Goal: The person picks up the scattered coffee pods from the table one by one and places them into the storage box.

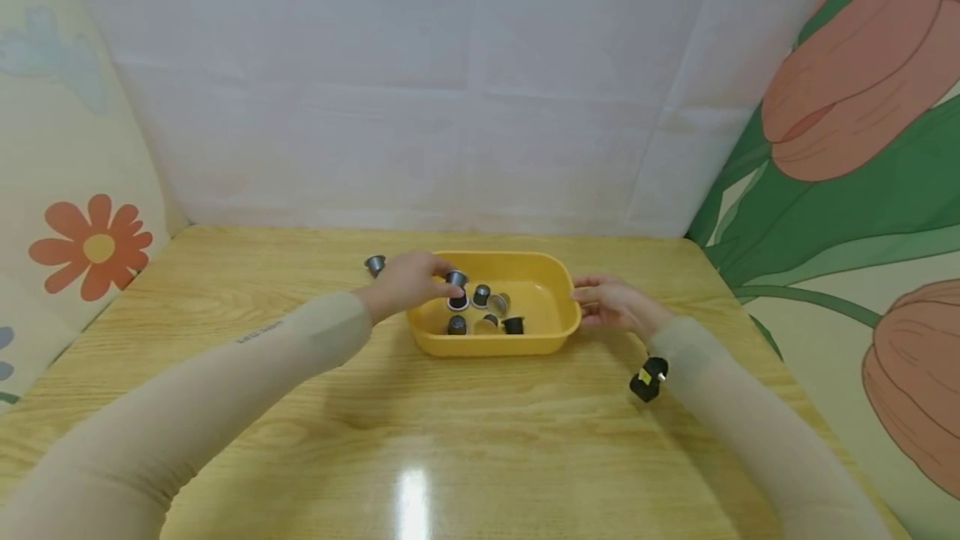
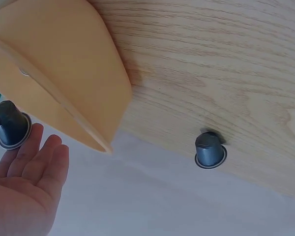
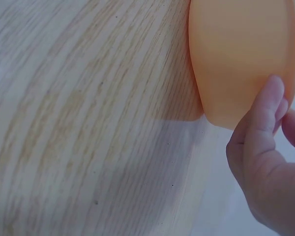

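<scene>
A yellow plastic basin point(image 1: 491, 346) stands on the table with several dark coffee capsules point(image 1: 482, 296) inside, some upright, some tipped over. Over its left side my left hand point(image 1: 408, 280) pinches a grey coffee capsule point(image 1: 456, 277) between thumb and fingers. The left wrist view shows that held capsule point(image 2: 12, 125) close to the palm, near the basin's rim point(image 2: 64, 101). At the basin's right end my right hand point(image 1: 618, 304) holds the edge, with fingers point(image 3: 271, 93) against the outer wall and the thumb near the rim.
One more grey capsule point(image 1: 375, 263) rests on the wooden table point(image 1: 337, 457), left of the basin and behind my left hand. A small black device point(image 1: 648, 379) hangs at the right wrist. White cloth point(image 1: 420, 148) hangs behind the table, with flower-patterned panels point(image 1: 862, 190) at the sides.
</scene>
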A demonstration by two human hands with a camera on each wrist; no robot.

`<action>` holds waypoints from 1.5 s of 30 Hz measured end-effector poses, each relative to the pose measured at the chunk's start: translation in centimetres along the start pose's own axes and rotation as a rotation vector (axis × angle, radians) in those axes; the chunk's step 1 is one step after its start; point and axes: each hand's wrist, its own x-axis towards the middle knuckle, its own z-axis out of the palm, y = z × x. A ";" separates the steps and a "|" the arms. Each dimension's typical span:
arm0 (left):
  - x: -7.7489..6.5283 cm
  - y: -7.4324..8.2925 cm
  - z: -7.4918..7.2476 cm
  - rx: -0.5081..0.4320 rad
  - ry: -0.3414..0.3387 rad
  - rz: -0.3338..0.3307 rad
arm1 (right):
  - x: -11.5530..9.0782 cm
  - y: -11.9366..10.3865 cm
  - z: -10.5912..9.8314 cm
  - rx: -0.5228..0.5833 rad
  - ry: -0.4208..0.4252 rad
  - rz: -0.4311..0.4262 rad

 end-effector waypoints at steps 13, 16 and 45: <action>0.9 1.2 1.0 -0.031 0.003 0.027 | 0.0 0.0 0.1 -0.007 0.020 0.006; 1.0 1.4 1.2 -0.034 0.002 0.023 | -0.1 0.0 0.1 -0.010 0.018 0.009; 2.1 3.7 1.8 -0.071 -0.025 0.005 | -0.2 -0.1 0.0 -0.040 0.018 0.022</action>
